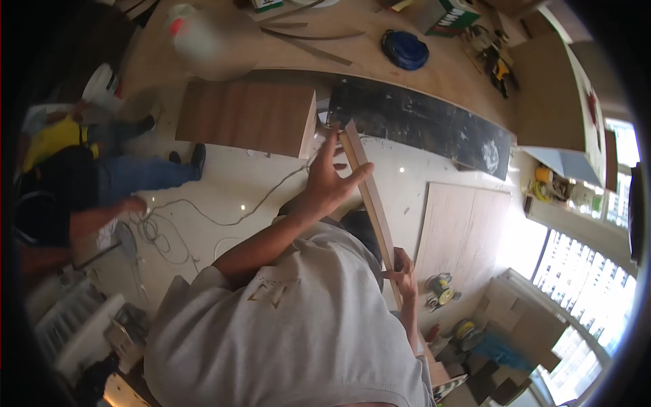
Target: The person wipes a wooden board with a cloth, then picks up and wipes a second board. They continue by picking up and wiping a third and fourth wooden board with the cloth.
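A long, narrow wooden strip (372, 197) slants in front of my body, its far end near the dark board. My left hand (327, 182) is beside the strip's upper part with fingers spread, the thumb reaching across its face. Lower down, my right hand (405, 277) is closed around the strip near my waist. The strip's lowest end is partly hidden by my right hand and grey shirt (291, 332).
A brown wooden cabinet box (244, 115) and a long black board (413, 122) stand before a workbench (298, 57). A pale panel (461, 230) lies at right. Cable (237, 222) winds across the floor. Another person (61, 183) is at left.
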Demonstrator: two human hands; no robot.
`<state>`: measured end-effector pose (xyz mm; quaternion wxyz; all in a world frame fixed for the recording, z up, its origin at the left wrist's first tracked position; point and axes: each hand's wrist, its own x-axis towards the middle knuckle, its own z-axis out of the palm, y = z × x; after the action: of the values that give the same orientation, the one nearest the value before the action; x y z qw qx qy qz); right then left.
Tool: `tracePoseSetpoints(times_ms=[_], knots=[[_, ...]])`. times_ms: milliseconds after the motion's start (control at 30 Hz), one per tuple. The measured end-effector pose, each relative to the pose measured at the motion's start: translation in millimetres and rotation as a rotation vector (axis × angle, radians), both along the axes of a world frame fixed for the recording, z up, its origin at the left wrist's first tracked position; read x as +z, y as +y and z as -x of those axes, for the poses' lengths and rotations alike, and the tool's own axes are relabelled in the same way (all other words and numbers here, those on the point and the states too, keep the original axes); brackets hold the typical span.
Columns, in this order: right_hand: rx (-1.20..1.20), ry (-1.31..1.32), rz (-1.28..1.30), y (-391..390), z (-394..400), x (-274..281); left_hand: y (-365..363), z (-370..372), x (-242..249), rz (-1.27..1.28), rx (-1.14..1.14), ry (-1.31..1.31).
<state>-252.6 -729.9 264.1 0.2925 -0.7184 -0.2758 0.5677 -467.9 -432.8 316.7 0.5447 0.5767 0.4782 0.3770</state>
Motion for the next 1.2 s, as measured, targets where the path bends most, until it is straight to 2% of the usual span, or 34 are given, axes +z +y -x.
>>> tracePoseSetpoints(times_ms=[67, 100, 200, 333, 367, 400, 467, 500, 567, 633, 700, 800, 867, 900, 1000, 1033, 1200], knots=[[0.104, -0.007, -0.024, 27.2, -36.6, -19.2, 5.3, -24.3, 14.9, 0.026, 0.044, -0.072], [0.168, -0.03, -0.055, 36.4, -55.9, -32.7, 6.2, -35.5, 17.6, -0.072, 0.109, -0.027], [0.294, 0.026, -0.147, 73.1, -112.8, -60.0, 8.9, -68.8, 28.4, -0.133, 0.199, -0.011], [0.419, 0.194, -0.101, 113.2, -176.1, -53.0, 0.9, -103.8, 53.0, -0.197, 0.366, 0.069], [0.447, 0.17, -0.067, 123.8, -186.8, -51.9, 0.9, -110.5, 49.0, -0.223, 0.4, 0.041], [0.51, 0.07, -0.158, 135.1, -195.4, -53.2, 1.9, -115.0, 39.1, -0.224, 0.441, 0.02], [0.59, -0.121, -0.332, 145.4, -209.4, -54.5, 0.2, -120.3, 40.9, -0.066, 0.503, 0.012], [0.646, -0.317, -0.31, 151.5, -211.4, -48.9, -2.0, -118.9, 29.2, -0.033, 0.545, -0.03], [0.649, -0.354, -0.394, 160.6, -218.8, -54.3, -2.2, -112.4, -7.8, 0.017, 0.607, -0.135], [0.654, -0.366, -0.422, 172.4, -221.6, -54.4, -6.4, -107.0, -15.5, 0.162, 0.734, -0.259], [0.667, -0.429, -0.524, 186.0, -208.4, -52.6, -2.4, -90.9, -18.1, 0.285, 0.835, -0.355], [0.732, -0.483, -0.573, 207.9, -178.5, -42.9, -9.2, -68.6, -49.4, 0.443, 0.973, -0.329], [0.797, -0.526, -0.577, 228.0, -151.0, -48.7, -17.5, -52.2, -88.7, 0.546, 0.989, -0.334], [0.809, -0.496, -0.545, 239.2, -134.0, -50.9, -21.9, -41.9, -99.9, 0.558, 0.926, -0.352], [0.917, -0.577, -0.514, 268.2, -71.4, -46.6, -25.9, -14.0, -115.7, 0.617, 0.839, -0.517], [0.977, -0.563, -0.466, 278.8, -50.4, -44.6, -25.3, -0.3, -123.8, 0.616, 0.875, -0.529], [1.051, -0.718, -0.405, 322.4, 60.7, -27.6, 26.8, 127.1, -163.7, 0.619, 0.908, -0.516]])
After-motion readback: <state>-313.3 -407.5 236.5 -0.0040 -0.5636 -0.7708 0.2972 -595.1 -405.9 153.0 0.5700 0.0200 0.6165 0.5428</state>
